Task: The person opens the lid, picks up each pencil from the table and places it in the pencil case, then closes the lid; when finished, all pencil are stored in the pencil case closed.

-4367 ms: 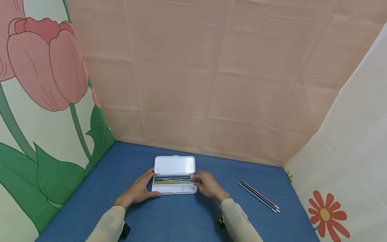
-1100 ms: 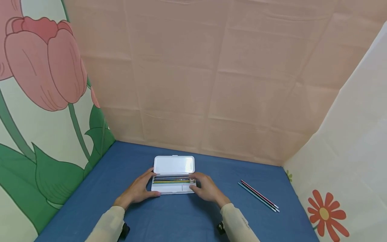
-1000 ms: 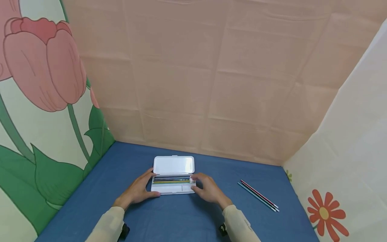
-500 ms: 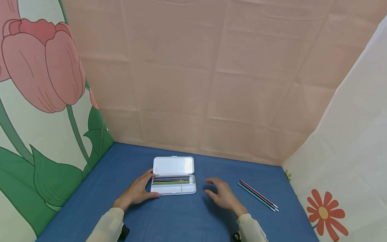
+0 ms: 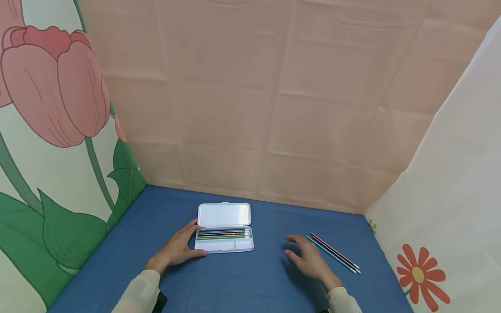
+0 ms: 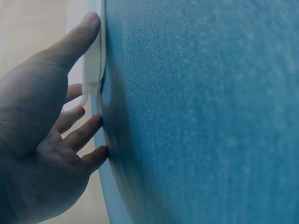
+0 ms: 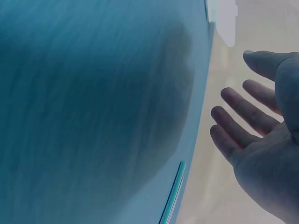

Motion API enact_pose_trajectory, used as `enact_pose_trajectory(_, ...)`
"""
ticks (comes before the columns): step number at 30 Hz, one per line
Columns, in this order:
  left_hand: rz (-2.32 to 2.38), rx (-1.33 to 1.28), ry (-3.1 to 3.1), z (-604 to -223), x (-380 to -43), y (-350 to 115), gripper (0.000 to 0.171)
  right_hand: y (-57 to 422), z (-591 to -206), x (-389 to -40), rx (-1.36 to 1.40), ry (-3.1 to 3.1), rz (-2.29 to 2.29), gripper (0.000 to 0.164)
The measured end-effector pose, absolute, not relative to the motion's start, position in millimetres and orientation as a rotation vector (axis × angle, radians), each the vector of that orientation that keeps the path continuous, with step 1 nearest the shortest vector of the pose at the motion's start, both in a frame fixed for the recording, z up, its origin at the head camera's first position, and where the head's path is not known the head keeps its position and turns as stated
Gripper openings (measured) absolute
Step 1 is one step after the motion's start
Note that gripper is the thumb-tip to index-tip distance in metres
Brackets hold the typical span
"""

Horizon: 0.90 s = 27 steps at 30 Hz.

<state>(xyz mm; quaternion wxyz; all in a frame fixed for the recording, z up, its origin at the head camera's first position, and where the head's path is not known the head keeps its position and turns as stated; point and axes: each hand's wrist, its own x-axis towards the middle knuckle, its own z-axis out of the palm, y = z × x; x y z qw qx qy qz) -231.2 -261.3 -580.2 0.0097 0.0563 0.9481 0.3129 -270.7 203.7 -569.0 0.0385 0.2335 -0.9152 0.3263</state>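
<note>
A white pencil case [image 5: 215, 247] lies with its lid [image 5: 224, 214] folded back, and a row of coloured pencils [image 5: 221, 234] sits in its rear compartment. My left hand [image 5: 176, 248] holds the left end of the case, thumb at the front edge and fingers round the side toward the hinge. In the left wrist view that thumb [image 6: 77, 39] lies along the case wall. To the right, my right hand [image 5: 309, 259] is above the cloth with nothing in it, its fingers apart and loosely bent. It is nearest to some loose pencils [image 5: 334, 253], teal and dark red among them.
Blue cloth [image 5: 235, 282] covers the table. A beige sheet [image 5: 250, 108] hangs at the back, a tulip-printed sheet [image 5: 58, 95] stands at the left, and a white sheet with a red flower [image 5: 418, 274] is at the right.
My right hand has released the light-blue pencil into the case, left the case's right end and moved right toward the loose pencils. My left hand has stayed on the case.
</note>
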Motion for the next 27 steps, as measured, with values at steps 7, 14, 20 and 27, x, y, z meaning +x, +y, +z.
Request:
enact_pose_trajectory(7,0.988,0.170,2.955,-582,-231,-262,0.096,229,-572,-265,0.615,-2.806,0.935,0.043)
enact_pose_trajectory(14,0.998,0.176,2.951,-582,-232,-262,0.096,252,-568,-260,0.545,-2.799,0.892,0.045)
enact_pose_trajectory(20,0.989,0.176,2.957,-581,-232,-261,0.096,273,-568,-258,0.464,-2.828,0.870,0.049)
enact_pose_trajectory(27,0.989,0.167,2.951,-579,-231,-260,0.096,299,-571,-255,0.367,-2.855,0.819,0.050)
